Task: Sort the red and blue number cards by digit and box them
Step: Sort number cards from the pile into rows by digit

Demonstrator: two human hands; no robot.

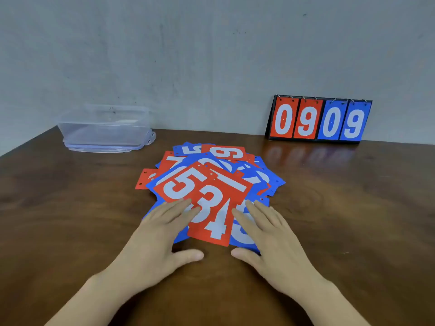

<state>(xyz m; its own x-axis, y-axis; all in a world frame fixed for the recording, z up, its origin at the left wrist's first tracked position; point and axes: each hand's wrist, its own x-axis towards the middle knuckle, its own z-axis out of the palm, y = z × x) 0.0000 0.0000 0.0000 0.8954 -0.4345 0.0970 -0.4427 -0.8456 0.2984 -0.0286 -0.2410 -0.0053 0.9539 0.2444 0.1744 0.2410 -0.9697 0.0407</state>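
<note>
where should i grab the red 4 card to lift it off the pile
Pinch the red 4 card at its near short edge, coming from your side. That end juts past the pile toward you and lies uncovered, so a thumb should slip under it there.

Our left hand (pixel 155 234) and right hand (pixel 270 238) lie flat on the near edge of the jumbled number cards (pixel 211 180) on the desk (pixel 70 208); a clear plastic box (pixel 103 128) sits far left, a flip scoreboard (pixel 317 121) reading 0909 far right.
</note>
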